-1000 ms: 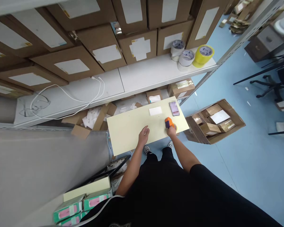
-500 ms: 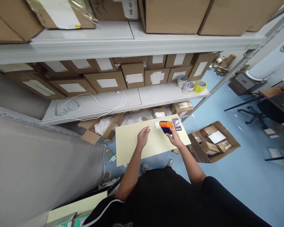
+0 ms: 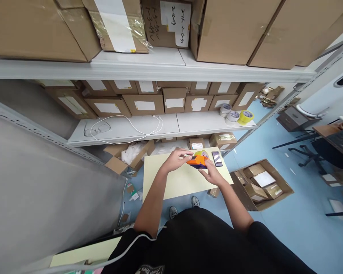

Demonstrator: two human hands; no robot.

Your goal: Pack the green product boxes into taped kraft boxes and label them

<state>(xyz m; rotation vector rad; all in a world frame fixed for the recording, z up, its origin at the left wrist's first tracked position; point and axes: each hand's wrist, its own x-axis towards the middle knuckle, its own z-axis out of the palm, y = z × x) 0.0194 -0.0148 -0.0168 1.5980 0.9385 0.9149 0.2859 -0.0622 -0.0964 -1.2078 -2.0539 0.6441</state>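
Between my hands, above a pale yellow tabletop (image 3: 174, 184), is a small orange and dark purple box (image 3: 197, 163). My right hand (image 3: 213, 173) grips its right end. My left hand (image 3: 175, 160) has its fingers closed on the left end and upper edge. Just behind the box lies a yellow tape roll (image 3: 203, 153), partly hidden by it. A phone (image 3: 217, 159) lies at the right end of the tabletop, close to my right hand.
Ahead stands a grey shelf (image 3: 148, 131) with cardboard boxes (image 3: 143, 105), tape rolls (image 3: 232, 117) and a white cable (image 3: 125, 141). A large carton (image 3: 284, 188) of parcels is on the floor at right. An open carton (image 3: 117, 166) sits beyond the table's left end.
My left hand has moved right and closed on the box, which has been turned in my right hand. The yellow tape roll behind it now shows. The whole view has shifted slightly.
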